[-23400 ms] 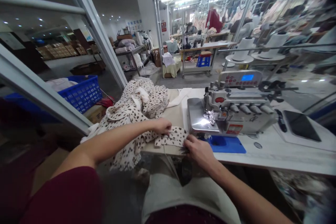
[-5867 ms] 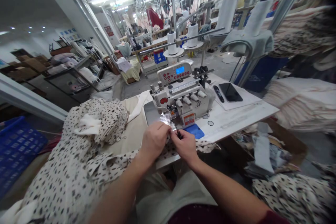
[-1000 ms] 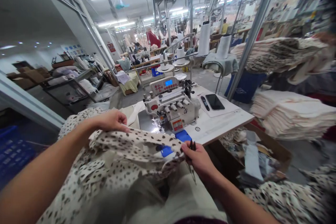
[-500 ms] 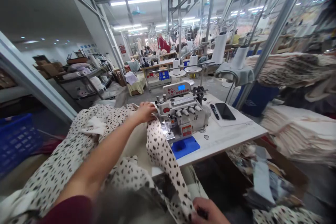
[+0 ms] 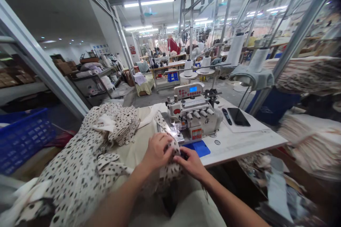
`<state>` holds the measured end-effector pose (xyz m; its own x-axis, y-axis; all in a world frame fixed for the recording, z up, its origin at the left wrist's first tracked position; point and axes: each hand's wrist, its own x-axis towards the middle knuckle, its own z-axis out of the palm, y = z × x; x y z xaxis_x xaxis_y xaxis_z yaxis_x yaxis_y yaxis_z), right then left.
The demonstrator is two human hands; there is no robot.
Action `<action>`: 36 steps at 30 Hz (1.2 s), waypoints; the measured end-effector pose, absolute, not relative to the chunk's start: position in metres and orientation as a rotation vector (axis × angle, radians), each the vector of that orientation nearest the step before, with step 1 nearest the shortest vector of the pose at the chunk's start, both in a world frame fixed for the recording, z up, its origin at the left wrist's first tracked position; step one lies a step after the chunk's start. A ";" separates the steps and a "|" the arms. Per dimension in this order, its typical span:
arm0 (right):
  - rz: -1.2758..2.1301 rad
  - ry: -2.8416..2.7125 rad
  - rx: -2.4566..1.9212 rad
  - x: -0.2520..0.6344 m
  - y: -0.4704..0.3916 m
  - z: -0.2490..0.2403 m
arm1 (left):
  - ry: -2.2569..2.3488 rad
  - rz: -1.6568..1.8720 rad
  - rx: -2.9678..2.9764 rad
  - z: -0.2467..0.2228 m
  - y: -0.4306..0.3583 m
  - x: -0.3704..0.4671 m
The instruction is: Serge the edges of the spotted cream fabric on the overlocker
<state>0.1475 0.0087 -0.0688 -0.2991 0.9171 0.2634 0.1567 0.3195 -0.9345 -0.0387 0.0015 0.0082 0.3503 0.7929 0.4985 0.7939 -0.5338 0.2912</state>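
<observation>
Both my hands are together at the front edge of the sewing table [image 5: 239, 138], just before an overlock sewing machine [image 5: 195, 113]. My left hand [image 5: 160, 150] is closed on a strip of white fabric with dark spots [image 5: 162, 124], which runs back beside the machine's lit needle area. Close by on the right, my right hand [image 5: 190, 161] pinches the same spotted fabric, thumb and fingers together. Part of the cloth hangs below my hands, blurred. To the left lies a large heap of spotted fabric [image 5: 77, 152].
A phone [image 5: 239, 117] and a dark pen-like tool [image 5: 227, 116] lie right of the machine. Thread cones [image 5: 258, 60] stand behind it. A blue basket [image 5: 23, 142] is at left; a box of scraps [image 5: 279, 184] and stacked fabric [image 5: 314, 138] are at right.
My left hand has come from beside the machine's left end down toward me. My right hand has risen from the bottom to meet it, both on the spotted fabric. The view has shifted left.
</observation>
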 end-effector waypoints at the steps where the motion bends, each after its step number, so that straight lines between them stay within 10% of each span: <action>1: 1.097 -1.690 -0.926 0.141 0.011 -0.070 | -1.507 -0.944 -2.602 0.009 -0.004 -0.038; 13: 1.405 -1.724 -0.626 0.157 0.024 -0.074 | -1.646 -0.508 -2.334 0.026 0.045 -0.046; 36: 1.230 -1.594 -0.690 0.144 0.021 -0.078 | -1.209 -0.934 -2.712 0.003 -0.007 -0.026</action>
